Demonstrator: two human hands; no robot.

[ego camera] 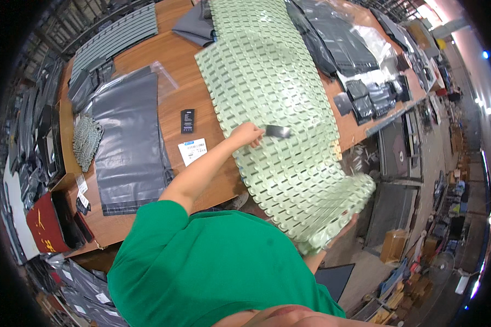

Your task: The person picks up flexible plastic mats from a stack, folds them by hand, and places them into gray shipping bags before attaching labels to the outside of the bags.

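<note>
A pale green plastic mat (270, 86) with slots and round studs lies across the wooden table and hangs over its near edge. My left hand (245, 135) is over the middle of the mat, pinching a small dark card (278, 131) by one end. At the mat's lifted, curled near end is my right hand (349, 229), gripping it from below; the mat covers most of its fingers. Left of the mat, a black printed tag (188, 121) and a white barcode label (193, 151) rest on the wood.
Grey plastic mailing bags (127, 139) lie to the left, near a grey bobbly mat (87, 141) and a dark red box (51, 225). Black packaged goods (364, 98) lie at the right. A slatted grey panel (116, 39) sits far left. A cardboard box (394, 245) stands on the floor.
</note>
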